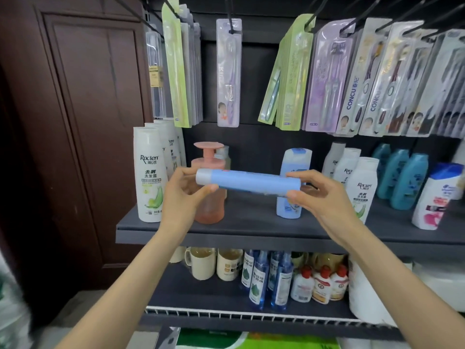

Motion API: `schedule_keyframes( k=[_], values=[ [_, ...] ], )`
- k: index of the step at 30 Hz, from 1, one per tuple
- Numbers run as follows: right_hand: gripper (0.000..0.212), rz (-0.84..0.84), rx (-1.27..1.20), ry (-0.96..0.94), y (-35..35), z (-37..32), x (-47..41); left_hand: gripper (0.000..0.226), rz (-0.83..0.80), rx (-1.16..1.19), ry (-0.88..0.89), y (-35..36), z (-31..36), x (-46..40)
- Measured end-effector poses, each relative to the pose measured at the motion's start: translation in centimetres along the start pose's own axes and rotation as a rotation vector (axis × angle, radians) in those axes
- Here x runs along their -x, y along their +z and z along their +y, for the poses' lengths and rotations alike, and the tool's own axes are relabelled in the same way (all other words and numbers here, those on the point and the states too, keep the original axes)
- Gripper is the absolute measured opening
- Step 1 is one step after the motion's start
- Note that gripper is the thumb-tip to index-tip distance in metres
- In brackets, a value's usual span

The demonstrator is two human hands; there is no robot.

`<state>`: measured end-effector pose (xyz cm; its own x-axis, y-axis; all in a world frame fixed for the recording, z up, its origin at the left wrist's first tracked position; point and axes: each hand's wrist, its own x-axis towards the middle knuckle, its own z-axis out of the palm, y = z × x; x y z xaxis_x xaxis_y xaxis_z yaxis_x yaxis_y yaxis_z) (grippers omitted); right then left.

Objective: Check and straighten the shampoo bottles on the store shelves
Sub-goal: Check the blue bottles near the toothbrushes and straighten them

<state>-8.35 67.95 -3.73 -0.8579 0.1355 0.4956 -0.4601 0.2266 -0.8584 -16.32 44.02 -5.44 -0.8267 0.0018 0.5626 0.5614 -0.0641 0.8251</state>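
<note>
Left hand (185,191) and right hand (318,195) pinch the long light-blue plastic shampoo bottle (247,181) sideways by its ends, nine and three o'clock, probably to inspect it above the dark grey shelf (251,222).

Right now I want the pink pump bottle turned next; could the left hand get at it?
Probably not yet: the left hand grips the cap end of the blue bottle, held level in front of the pink pump bottle with the right hand.

Both arms raised — left hand (185,191) and right hand (324,197) pinching.
</note>
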Motion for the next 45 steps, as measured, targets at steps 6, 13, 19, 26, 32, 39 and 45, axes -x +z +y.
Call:
schedule_keyframes(
  k=[6,13,19,26,32,39,45],
  values=[
    [0.036,-0.063,0.032,-0.063,-0.9,0.3,0.0,0.046,-0.057,0.037,0.041,-0.3,-0.8,-0.1],
    [0.029,-0.006,0.078,-0.03,-1.5,0.8,0.0,0.042,-0.023,0.006,0.079,0.7,-0.3,-0.2],
    [0.017,0.098,-0.041,0.111,-1.1,0.6,-0.4,0.046,-0.029,0.016,0.071,1.8,0.6,0.1],
    [0.022,0.074,-0.083,0.219,-1.7,1.0,-0.5,0.05,-0.026,0.114,0.031,3.6,2.0,-0.4],
    [0.01,0.058,0.178,0.061,-2.8,1.8,-1.2,0.049,-0.017,-0.002,0.075,5.3,3.6,-1.6],
    [0.02,0.185,0.477,-0.147,-5.5,0.5,-5.5,0.047,-0.034,-0.459,0.298,8.3,2.5,-4.1],
    [0.039,0.082,0.671,-0.104,-6.5,1.4,-9.2,0.047,-0.119,-0.573,0.238,11.1,-0.4,-7.2]
  ],
)
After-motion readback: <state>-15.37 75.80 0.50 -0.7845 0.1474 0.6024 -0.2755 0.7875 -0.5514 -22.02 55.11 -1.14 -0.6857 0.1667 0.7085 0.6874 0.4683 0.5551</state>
